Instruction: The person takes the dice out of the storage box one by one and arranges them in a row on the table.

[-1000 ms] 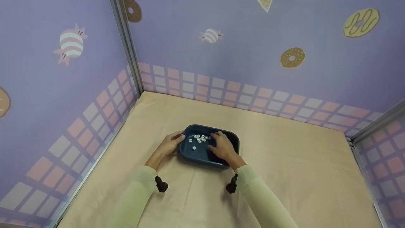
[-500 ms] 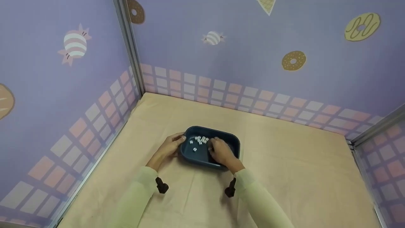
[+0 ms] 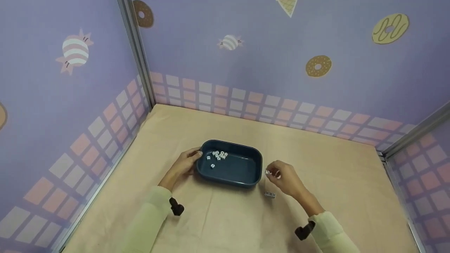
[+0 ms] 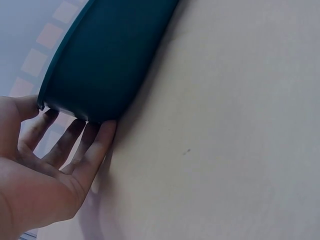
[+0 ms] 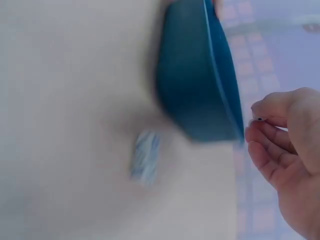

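Observation:
A dark blue rectangular tub [image 3: 239,170] stands on the cloth-covered table, with several white dice [image 3: 219,155] gathered toward its left end. My left hand [image 3: 184,163] grips that end; in the left wrist view the thumb lies at the rim and the fingers [image 4: 92,157] press the outer wall. Just beyond the tub's right end, my right hand [image 3: 286,178] pinches a white die [image 3: 268,172] between thumb and fingertips, and the fingers mostly hide it. Below that hand, a short row of dice [image 3: 270,194] sits on the table, blurred in the right wrist view.
Beige cloth [image 3: 337,182] covers the table. Purple walls [image 3: 267,45] with printed sweets and a tile pattern enclose the back, left and right. A metal corner post [image 3: 136,52] rises at the back left.
My right hand has lifted out of the tub with a die and moved right, past the rim. The row of dice on the table has come into view. My left hand keeps its grip.

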`<action>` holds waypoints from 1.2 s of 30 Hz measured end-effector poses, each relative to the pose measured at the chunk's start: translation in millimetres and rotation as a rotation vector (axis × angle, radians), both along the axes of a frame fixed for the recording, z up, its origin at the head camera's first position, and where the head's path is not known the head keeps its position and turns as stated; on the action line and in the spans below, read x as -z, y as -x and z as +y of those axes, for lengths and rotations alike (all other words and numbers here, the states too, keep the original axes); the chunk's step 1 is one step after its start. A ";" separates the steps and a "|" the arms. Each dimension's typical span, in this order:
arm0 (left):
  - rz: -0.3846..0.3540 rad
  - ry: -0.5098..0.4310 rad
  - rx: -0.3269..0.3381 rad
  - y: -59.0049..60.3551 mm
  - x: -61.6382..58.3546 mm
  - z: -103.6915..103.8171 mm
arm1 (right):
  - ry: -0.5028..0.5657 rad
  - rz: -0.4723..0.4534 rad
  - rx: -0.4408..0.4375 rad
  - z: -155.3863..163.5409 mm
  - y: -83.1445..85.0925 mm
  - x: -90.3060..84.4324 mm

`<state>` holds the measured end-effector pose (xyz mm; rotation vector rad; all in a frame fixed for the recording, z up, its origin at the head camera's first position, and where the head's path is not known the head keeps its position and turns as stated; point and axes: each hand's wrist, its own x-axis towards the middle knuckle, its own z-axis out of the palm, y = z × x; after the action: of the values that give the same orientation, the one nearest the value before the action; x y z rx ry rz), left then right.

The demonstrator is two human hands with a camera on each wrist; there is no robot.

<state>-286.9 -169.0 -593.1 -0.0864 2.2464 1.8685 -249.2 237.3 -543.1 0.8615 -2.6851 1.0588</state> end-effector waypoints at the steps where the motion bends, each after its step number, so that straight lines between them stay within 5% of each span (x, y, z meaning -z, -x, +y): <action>1: -0.004 -0.008 0.002 -0.2 0.2 -0.2 | -0.008 0.000 0.015 9.2 -4.1 5.6; 7: -0.023 -0.034 0.002 -3.2 -1.7 1.4 | -0.080 -0.073 0.096 46.0 -26.4 44.5; 12: -0.008 -0.016 0.018 -3.3 -1.4 1.8 | -0.108 -0.135 0.135 55.2 -39.2 59.6; 30: -0.021 0.000 -0.010 -2.9 -2.3 2.4 | -0.102 -0.194 0.133 46.3 -45.2 62.1; 36: -0.034 -0.001 -0.008 -2.2 -4.9 2.7 | 0.033 -0.022 0.152 20.2 -36.9 42.6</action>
<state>-284.7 -166.3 -588.1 -0.1265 2.2266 1.8576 -212.3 257.6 -585.7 0.6313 -2.6922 1.0810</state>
